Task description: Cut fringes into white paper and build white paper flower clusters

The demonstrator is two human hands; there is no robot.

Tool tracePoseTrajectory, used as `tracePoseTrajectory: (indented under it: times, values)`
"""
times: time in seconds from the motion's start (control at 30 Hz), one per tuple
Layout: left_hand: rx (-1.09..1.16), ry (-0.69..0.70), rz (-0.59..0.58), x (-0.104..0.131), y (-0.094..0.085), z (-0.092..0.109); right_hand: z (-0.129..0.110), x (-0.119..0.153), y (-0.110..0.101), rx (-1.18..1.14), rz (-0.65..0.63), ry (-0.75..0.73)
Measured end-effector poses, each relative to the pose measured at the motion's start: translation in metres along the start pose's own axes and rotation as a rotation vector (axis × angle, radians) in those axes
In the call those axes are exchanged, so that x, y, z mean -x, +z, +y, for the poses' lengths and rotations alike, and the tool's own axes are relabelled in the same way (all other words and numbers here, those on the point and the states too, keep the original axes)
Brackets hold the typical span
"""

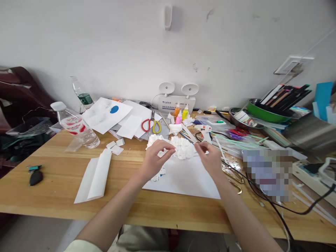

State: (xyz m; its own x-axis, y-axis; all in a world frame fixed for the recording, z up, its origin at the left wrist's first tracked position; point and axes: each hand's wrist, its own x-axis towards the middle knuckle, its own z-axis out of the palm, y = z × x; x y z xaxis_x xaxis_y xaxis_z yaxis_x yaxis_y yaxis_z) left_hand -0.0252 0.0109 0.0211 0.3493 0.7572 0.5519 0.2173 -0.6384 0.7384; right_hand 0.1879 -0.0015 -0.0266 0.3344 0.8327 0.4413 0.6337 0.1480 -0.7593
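A bumpy white mass [183, 148], perhaps crumpled paper or cotton, lies at the back of a white sheet [183, 178] on the table. At its left side my left hand [157, 154] is closed in a pinch; whatever the fingertips hold is too small to make out. My right hand [209, 157] pinches at the right edge of the mass, and its fingertips also hide what they hold. Below my left hand lies a small white clump with blue marks [159, 174].
Scissors [151, 125], small paint bottles [179, 117] and a glue gun [204, 130] lie behind the sheet. Folded paper [96, 176] and a water bottle [78, 127] are on the left. Black cables [252, 185] and a blurred-out object [267, 173] are on the right.
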Motion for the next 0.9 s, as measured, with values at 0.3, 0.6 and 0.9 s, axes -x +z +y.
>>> tracePoseTrajectory:
  times: [0.3, 0.6, 0.9]
  values:
    - [-0.614, 0.114, -0.538, 0.035, -0.025, 0.000, 0.006, 0.023, 0.017, -0.089, -0.198, -0.090]
    - [-0.853, 0.447, -0.733, 0.037, -0.026, -0.016, 0.008, 0.022, 0.012, -0.100, -0.174, -0.074]
    - [-0.698, 0.587, -0.757, 0.025, -0.028, -0.030, 0.010, 0.020, 0.010, -0.105, -0.147, -0.072]
